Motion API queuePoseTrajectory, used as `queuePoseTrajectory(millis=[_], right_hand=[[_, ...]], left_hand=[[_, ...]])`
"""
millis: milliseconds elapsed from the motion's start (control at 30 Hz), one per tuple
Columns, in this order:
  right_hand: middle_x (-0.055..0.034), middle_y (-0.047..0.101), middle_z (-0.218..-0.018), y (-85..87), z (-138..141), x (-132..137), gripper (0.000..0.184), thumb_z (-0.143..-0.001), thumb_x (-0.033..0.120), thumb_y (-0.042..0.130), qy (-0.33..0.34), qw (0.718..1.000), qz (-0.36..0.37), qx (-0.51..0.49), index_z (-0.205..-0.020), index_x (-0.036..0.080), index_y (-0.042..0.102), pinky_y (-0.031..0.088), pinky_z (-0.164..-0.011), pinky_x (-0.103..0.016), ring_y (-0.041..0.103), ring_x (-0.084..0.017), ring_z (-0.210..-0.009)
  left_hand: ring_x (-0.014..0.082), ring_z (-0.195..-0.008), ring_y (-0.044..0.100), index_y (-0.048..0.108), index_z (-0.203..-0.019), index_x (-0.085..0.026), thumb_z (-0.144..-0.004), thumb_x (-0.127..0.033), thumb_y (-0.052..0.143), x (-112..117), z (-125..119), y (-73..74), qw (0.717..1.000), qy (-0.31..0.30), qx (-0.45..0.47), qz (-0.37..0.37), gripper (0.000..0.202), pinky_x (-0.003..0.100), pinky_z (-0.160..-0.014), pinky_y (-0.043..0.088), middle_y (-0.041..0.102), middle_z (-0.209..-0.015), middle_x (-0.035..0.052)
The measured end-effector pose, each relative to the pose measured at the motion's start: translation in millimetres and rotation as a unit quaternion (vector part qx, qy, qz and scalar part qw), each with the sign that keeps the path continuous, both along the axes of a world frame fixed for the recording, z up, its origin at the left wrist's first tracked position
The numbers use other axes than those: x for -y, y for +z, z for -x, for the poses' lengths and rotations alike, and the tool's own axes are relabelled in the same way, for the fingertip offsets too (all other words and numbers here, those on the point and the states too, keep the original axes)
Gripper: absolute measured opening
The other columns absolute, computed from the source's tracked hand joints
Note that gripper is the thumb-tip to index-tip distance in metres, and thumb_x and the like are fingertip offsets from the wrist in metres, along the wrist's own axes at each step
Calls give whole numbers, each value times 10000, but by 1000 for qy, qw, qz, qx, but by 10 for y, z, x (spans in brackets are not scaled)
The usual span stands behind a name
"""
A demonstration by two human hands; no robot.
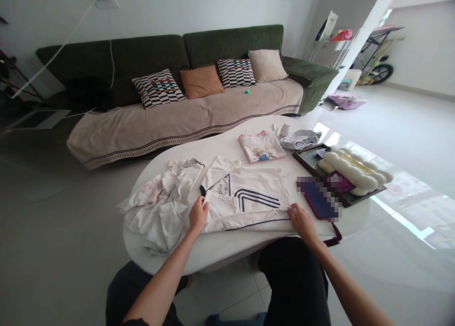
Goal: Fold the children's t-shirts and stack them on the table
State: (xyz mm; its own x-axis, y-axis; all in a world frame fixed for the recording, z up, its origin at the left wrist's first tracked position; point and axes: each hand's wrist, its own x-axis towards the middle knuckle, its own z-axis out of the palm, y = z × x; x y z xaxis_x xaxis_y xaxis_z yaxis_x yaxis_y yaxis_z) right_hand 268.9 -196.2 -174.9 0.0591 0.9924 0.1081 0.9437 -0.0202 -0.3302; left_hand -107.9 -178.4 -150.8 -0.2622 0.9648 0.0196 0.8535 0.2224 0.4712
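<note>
A white shirt with dark blue stripes [249,193] lies spread on the white oval table [227,141], its near edge folded over. My left hand [198,215] grips the shirt's left side at the fold. My right hand [301,220] pinches the shirt's right near corner. Both hands rest on the cloth close to the table's front edge.
A pile of crumpled white clothes [159,203] lies left of the shirt. A folded white garment with a print [261,147] sits farther back. To the right are a tray [305,156] with a white bumpy cushion [355,169], a dark blue pouch [318,198], and a green sofa [185,79] behind.
</note>
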Motion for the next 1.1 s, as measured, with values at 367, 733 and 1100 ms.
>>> queuePoseTrajectory(millis=[367, 733, 1100], right_hand=[[-32, 201, -1451, 89, 695, 175, 498, -896, 393, 318, 236, 968, -20, 85, -1378, 314, 223, 226, -1017, -484, 154, -243, -1326], [-86, 549, -1208, 193, 22, -622, 384, -843, 238, 378, 234, 969, 68, -44, -1193, 193, 527, 396, -943, -328, 509, -191, -1110], [-161, 540, -1176, 155, 236, -2130, 463, -729, 49, 416, 160, 984, 8, 85, -1179, 121, 500, 360, -864, -405, 449, -267, -1101]], left_hand=[[323, -1324, 102, 226, -1363, -367, -806, -569, 378, 210, -376, 5, 939, -309, -150, 7, 612, 579, -1002, 99, 147, -1467, 42], [204, -1242, 350, 382, -1313, -190, -841, -460, 374, -606, -70, 168, 941, -327, -38, 74, 545, 335, -1015, 284, 402, -1348, 92], [240, -1108, 458, 559, -985, -98, -675, -143, 579, -2413, -196, 89, 994, -74, 40, 63, 314, 346, -954, 319, 565, -1075, 137]])
